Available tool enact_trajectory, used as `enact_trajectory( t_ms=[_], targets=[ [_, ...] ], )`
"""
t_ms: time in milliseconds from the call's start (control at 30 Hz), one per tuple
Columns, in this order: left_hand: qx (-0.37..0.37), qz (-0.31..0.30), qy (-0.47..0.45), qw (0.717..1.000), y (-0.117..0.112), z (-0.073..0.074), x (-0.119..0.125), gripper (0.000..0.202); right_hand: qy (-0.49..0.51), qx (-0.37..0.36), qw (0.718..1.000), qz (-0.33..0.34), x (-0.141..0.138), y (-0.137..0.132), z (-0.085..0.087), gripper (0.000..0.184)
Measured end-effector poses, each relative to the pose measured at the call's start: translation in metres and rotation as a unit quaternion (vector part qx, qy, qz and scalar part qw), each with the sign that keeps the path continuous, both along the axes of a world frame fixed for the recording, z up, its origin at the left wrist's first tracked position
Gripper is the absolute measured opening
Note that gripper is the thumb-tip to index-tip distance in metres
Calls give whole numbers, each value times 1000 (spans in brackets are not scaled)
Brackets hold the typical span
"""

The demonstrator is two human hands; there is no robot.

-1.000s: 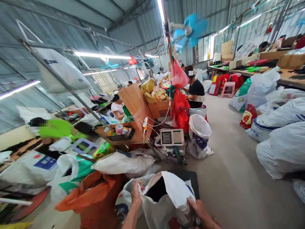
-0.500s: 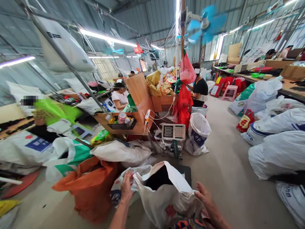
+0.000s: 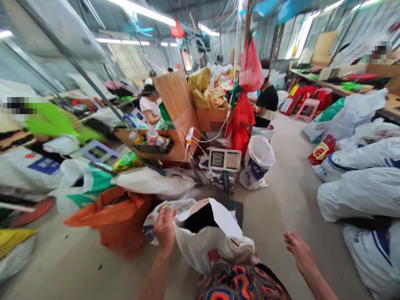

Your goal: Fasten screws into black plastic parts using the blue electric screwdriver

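White sack (image 3: 212,246) gripped by left hand (image 3: 164,229); right hand (image 3: 300,252) open.

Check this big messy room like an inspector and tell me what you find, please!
Surface: grey concrete floor.
Job's things: white sack, mouth open, dark inside.
Clutter: orange sack beside it; big white sacks heaped on the right.
Hands: left hand at the sack's mouth; right hand open, off the sack.
Cables: white cables run above the weighing scale.
Surroundings: red bags hang from a pole; a person in a black shirt sits behind them.
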State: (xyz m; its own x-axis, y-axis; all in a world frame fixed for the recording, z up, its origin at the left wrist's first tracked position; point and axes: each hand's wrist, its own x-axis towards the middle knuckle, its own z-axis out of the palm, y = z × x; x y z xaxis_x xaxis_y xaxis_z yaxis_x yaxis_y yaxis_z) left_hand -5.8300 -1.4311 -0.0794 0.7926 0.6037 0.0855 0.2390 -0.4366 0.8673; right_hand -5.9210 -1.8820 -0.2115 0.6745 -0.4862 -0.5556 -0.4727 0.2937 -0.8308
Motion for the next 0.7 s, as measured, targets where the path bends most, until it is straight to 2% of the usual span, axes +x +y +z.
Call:
enact_trajectory(
  t_ms=[67,133,200,300,367,433,533,633,700],
  targets=[
    [35,-103,65,992,-28,0,-13,39,6,-6,1000,18,6,-10,7,70],
    [69,-196,143,968,-50,-8,-21,38,7,-13,999,52,14,-15,15,66],
    [108,-246,218,938,-65,-22,-25,46,6,-17,995,99,22,-13,25,61],
    [159,-277,297,900,-75,-48,-30,63,-12,-5,983,182,26,7,49,52],
    [184,-289,329,880,-76,-62,-33,66,-32,15,967,253,24,34,72,46],
    [203,-296,350,865,-74,-72,-38,64,-51,40,936,347,20,68,97,40],
    [218,-316,360,850,-63,-73,-58,57,-65,64,882,463,18,117,132,36],
    [223,-354,350,838,-41,-63,-94,54,-87,33,882,462,25,149,154,35],
    [224,-378,344,830,-22,-55,-120,52,-115,-9,886,449,34,167,161,35]
  ],
)
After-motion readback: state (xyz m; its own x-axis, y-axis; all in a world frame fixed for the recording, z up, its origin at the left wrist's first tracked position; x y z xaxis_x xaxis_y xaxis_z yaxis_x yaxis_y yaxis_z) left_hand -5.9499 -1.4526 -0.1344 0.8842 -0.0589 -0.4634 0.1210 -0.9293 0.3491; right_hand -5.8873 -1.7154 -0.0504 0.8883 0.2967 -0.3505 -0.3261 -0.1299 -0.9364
